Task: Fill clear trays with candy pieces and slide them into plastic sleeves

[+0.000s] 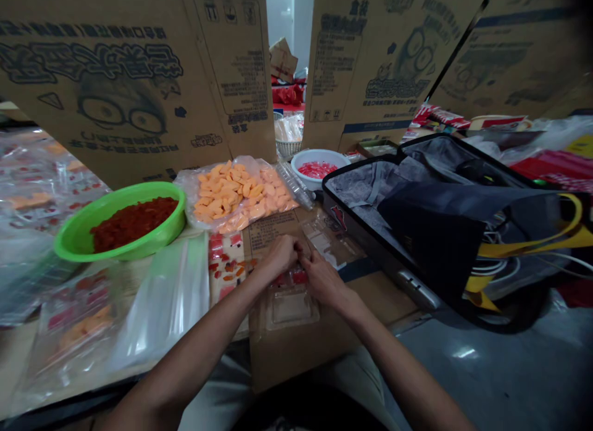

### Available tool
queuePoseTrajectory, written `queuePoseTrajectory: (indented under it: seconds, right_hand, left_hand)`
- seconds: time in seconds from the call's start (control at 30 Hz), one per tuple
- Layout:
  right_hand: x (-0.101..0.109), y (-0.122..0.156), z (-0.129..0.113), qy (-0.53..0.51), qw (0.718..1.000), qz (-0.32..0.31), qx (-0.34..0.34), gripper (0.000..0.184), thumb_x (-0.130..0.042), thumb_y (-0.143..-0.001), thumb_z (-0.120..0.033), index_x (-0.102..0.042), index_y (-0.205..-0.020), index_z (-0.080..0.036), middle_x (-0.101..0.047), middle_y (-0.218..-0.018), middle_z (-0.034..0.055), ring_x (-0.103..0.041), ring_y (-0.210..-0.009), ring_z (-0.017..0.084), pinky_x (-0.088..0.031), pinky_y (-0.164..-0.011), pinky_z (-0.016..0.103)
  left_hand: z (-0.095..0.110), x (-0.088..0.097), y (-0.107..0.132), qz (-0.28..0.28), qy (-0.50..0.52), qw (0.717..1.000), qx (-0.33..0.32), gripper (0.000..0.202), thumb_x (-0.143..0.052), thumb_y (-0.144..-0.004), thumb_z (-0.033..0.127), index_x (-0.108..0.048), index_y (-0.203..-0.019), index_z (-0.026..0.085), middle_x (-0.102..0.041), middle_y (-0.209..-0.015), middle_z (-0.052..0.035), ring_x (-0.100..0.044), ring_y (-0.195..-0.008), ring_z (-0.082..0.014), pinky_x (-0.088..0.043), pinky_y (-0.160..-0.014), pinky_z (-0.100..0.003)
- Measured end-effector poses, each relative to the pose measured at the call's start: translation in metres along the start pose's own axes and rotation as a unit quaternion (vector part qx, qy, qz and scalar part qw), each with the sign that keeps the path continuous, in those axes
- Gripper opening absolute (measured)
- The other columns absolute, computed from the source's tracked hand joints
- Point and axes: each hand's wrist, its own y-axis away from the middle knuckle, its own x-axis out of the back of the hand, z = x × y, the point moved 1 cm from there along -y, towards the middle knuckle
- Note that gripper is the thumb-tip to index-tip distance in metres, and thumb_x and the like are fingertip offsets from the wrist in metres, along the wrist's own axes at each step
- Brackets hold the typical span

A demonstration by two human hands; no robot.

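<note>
At 6 o'clock from the hands, a clear plastic tray [287, 307] is laid on brown cardboard [278, 363]; small red packets [299, 276] are partly hidden at its far end. Just over them, the left hand [284, 253] and right hand [324, 281] are held with fingertips close together; whether anything is pinched cannot be told. The tray is best kept flat, with only soft fingertips used, so nothing is bent or tipped. Loose red and orange bits [238, 271] are seen at 9 o'clock, orange pieces [231, 190] at 10 to 11, a white bowl [319, 157] near 12.
</note>
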Motion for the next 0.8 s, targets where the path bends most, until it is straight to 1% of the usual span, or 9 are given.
queuePoseTrajectory:
  seconds: [0.1,0.2,0.3,0.37,0.4,0.47,0.6,0.7,0.8]
  right_hand:
    - [0.006,0.003,0.003,-0.019,1.0,0.007,-0.008,0.046,-0.049,-0.088,-0.01,-0.056,-0.133,-0.014,-0.059,-0.119,0.0169,-0.06,-0.106,0.025,-0.047,-0.088,0.034]
    - [0.016,0.009,0.006,-0.04,0.999,0.02,-0.031,0.045,-0.047,-0.089,-0.01,-0.057,-0.132,-0.017,-0.06,-0.118,0.0143,-0.061,-0.102,0.023,-0.047,-0.084,0.032]
    - [0.021,0.02,0.012,-0.051,0.997,0.027,-0.043,0.045,-0.042,-0.091,-0.01,-0.058,-0.132,-0.018,-0.06,-0.116,0.0125,-0.061,-0.099,0.021,-0.046,-0.083,0.03]
    - [0.021,0.025,0.015,-0.046,0.998,0.024,-0.038,0.047,-0.041,-0.09,-0.008,-0.058,-0.132,-0.018,-0.06,-0.116,0.0124,-0.06,-0.1,0.021,-0.046,-0.083,0.029]
    - [0.019,0.025,0.016,-0.041,0.998,0.023,-0.031,0.047,-0.041,-0.089,-0.007,-0.059,-0.131,-0.017,-0.06,-0.115,0.0124,-0.06,-0.1,0.021,-0.045,-0.084,0.029]
    - [0.017,0.021,0.016,-0.033,0.999,0.025,-0.004,0.044,-0.043,-0.088,-0.007,-0.062,-0.127,-0.017,-0.06,-0.114,0.0124,-0.059,-0.101,0.021,-0.045,-0.085,0.029]
    - [0.018,-0.009,0.01,0.006,0.999,0.026,0.047,0.036,-0.048,-0.089,-0.01,-0.067,-0.117,-0.018,-0.062,-0.113,0.0135,-0.059,-0.101,0.022,-0.044,-0.082,0.029]
    - [0.024,-0.035,0.007,0.072,0.996,-0.004,0.061,0.029,-0.053,-0.087,-0.014,-0.07,-0.111,-0.016,-0.065,-0.11,0.0158,-0.062,-0.098,0.025,-0.044,-0.079,0.031]
    - [0.027,-0.05,0.005,0.128,0.988,-0.022,0.079,0.024,-0.055,-0.086,-0.019,-0.071,-0.104,-0.016,-0.068,-0.106,0.0169,-0.064,-0.097,0.029,-0.044,-0.079,0.036]
  left_hand:
    - [0.003,0.008,0.001,0.007,0.033,0.999,0.009,0.021,-0.062,-0.066,0.003,-0.075,-0.078,0.013,-0.074,-0.077,-0.0053,-0.068,-0.077,-0.019,-0.051,-0.075,-0.028]
    - [-0.001,0.031,0.011,0.035,0.089,0.995,0.024,0.025,-0.058,-0.077,0.012,-0.072,-0.097,0.012,-0.074,-0.091,-0.0073,-0.068,-0.076,-0.0161,-0.051,-0.069,-0.026]
    - [-0.017,0.061,0.04,0.088,0.207,0.973,0.039,0.032,-0.055,-0.081,0.021,-0.068,-0.109,0.014,-0.072,-0.096,-0.0063,-0.064,-0.069,-0.0139,-0.049,-0.061,-0.024]
    - [-0.031,0.075,0.07,0.123,0.24,0.962,0.043,0.03,-0.059,-0.079,0.027,-0.069,-0.105,0.015,-0.07,-0.091,-0.0046,-0.062,-0.07,-0.0142,-0.047,-0.061,-0.024]
    - [-0.037,0.079,0.087,0.133,0.226,0.964,0.04,0.029,-0.06,-0.079,0.03,-0.069,-0.102,0.015,-0.07,-0.089,-0.0042,-0.062,-0.072,-0.0149,-0.047,-0.064,-0.024]
    - [-0.045,0.077,0.122,0.127,0.168,0.977,0.03,0.027,-0.061,-0.082,0.035,-0.068,-0.098,0.015,-0.069,-0.087,-0.0042,-0.061,-0.076,-0.0165,-0.047,-0.068,-0.026]
    - [-0.047,0.052,0.174,0.082,0.023,0.996,-0.013,0.025,-0.053,-0.091,0.038,-0.068,-0.098,0.018,-0.064,-0.087,-0.0045,-0.059,-0.077,-0.0179,-0.047,-0.069,-0.028]
    - [-0.044,0.035,0.187,0.082,-0.042,0.995,-0.043,0.024,-0.049,-0.094,0.035,-0.067,-0.099,0.02,-0.062,-0.095,-0.0072,-0.061,-0.088,-0.0209,-0.05,-0.077,-0.033]
    - [-0.045,0.026,0.186,0.111,-0.079,0.99,-0.042,0.023,-0.047,-0.095,0.033,-0.065,-0.1,0.02,-0.061,-0.099,-0.0093,-0.061,-0.094,-0.0238,-0.052,-0.083,-0.037]
